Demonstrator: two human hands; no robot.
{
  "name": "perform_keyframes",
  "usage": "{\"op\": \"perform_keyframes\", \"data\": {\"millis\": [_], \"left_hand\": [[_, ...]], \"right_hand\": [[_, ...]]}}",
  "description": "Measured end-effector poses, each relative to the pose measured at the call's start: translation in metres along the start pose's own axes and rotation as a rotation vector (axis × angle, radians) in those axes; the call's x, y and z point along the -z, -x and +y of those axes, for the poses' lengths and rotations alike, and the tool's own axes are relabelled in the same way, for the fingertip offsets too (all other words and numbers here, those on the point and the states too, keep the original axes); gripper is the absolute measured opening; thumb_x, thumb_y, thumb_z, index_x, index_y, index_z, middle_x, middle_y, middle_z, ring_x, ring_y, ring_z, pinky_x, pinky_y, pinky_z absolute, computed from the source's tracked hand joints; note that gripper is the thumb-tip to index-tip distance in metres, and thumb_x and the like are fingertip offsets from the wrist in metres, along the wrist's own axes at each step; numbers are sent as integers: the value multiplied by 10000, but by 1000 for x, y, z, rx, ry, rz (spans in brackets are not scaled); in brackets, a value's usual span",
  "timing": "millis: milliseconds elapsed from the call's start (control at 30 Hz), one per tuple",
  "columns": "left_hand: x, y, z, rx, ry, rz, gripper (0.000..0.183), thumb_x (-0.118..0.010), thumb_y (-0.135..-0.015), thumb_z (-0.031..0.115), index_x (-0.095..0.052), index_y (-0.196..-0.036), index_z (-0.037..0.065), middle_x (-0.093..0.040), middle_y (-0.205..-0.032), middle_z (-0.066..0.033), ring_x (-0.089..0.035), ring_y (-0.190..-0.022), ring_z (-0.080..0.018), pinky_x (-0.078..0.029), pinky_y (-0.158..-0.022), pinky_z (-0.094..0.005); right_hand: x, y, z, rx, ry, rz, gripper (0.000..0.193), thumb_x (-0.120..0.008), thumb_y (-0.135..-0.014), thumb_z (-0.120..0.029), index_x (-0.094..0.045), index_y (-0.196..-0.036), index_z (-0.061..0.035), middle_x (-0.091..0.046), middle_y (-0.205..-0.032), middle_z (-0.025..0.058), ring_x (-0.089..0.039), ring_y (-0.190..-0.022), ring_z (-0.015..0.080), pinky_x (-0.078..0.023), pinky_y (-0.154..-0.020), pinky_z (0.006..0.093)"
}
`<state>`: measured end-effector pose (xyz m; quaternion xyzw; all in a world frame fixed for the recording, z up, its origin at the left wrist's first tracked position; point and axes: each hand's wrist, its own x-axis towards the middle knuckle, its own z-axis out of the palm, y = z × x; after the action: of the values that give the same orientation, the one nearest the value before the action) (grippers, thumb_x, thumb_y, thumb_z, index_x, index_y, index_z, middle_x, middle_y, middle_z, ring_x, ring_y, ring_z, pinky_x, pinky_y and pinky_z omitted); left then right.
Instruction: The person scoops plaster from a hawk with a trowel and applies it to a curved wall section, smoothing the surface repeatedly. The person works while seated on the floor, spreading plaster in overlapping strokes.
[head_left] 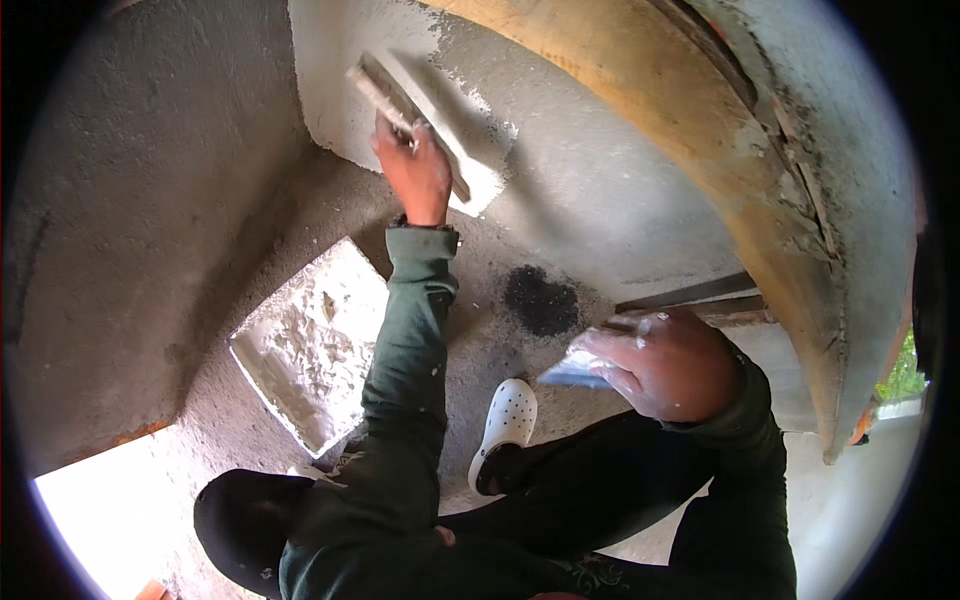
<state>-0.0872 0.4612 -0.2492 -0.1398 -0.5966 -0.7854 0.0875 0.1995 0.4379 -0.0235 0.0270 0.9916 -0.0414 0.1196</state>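
Observation:
My left hand [413,170] is closed around the handle of a plastering trowel [420,105]. The long blade of this trowel lies against the wall [620,150], over a patch of wet white plaster [335,60] that ends in a ragged edge. Lower right, my right hand [660,365] grips a scraper [575,368] with a bluish-grey blade; white plaster smears the blade and my fingers. Its handle is hidden in my fist. Below my left hand, beside my forearm, a rectangular tray [240,350] on the floor holds lumpy white plaster [320,320].
A dark wall [150,200] rises on the left. A curved yellowish board edge [640,95] arches over the right. A black patch [540,300] marks the floor [470,345] near my white clog [510,415]. Bright light enters lower left.

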Motion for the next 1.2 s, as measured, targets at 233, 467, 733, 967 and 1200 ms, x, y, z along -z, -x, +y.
{"op": "perform_keyframes", "data": {"millis": [233,467,733,967,1200], "left_hand": [[-83,16,-16,-326,-144,-184,842,-629,-791,-83,-276,-1553,-32,-342,-1532,-337,-300,-1454,-476,-514,-1046,-470],[-68,104,22,-311,19,-295,785,-577,-838,-57,-267,-1557,-7,-461,-1458,-318,-493,-1340,-446,-536,-1027,-450],[39,55,-26,848,633,-89,324,-497,-1038,161,-520,-1316,-3,-657,-1128,-113,-637,-862,-174,-561,-772,-330],[74,55,-6,731,821,-121,337,-475,-1049,168,-529,-1334,-2,-644,-1206,-86,-637,-1019,-159,-529,-853,-292],[76,47,13,699,788,-275,389,-435,-1018,85,-501,-1388,-13,-625,-1304,-106,-616,-1146,-189,-501,-972,-322]], "right_hand": [[6,2,6,33,93,-165,208,-685,-841,-173,-694,-1046,-140,-676,-825,126,-673,-721,305,-535,-682,435],[21,-27,35,-152,-158,-260,249,-647,-897,-132,-680,-1126,-41,-712,-940,188,-700,-805,349,-558,-764,407],[-39,-79,66,-88,-316,571,256,-637,-903,-38,-663,-1157,-17,-720,-1025,152,-707,-931,293,-553,-828,393],[-144,-123,55,246,339,628,359,-651,-873,-106,-694,-1228,-140,-665,-1229,65,-613,-1147,256,-502,-970,390],[-127,-180,58,114,468,664,491,-557,-908,-146,-596,-1396,-180,-622,-1304,48,-573,-1209,254,-492,-1030,396]]}}
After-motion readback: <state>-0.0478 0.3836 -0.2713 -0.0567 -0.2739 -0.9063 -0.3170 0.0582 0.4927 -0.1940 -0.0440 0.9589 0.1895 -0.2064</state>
